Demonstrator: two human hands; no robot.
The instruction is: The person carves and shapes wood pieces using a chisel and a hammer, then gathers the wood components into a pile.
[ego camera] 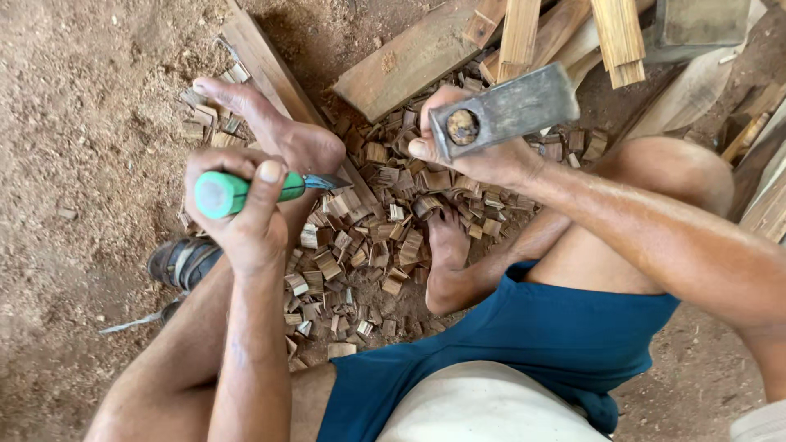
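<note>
My left hand (241, 217) grips a chisel by its green handle (225, 193), whose metal blade (326, 181) points right, close over my left foot. My right hand (483, 155) holds a hammer raised, its grey rectangular steel head (512, 106) level with the chisel and to its right. Below both lies a heap of small cut wood chips (368, 237) on the dirt floor between my bare feet. A long wooden slat (270, 69) runs under my left foot.
Wooden planks and bundled slats (524, 33) are stacked at the top. More boards (765, 188) lean at the right edge. A sandal (184, 262) lies on the sawdust-covered ground at the left. My blue shorts and bent legs fill the lower frame.
</note>
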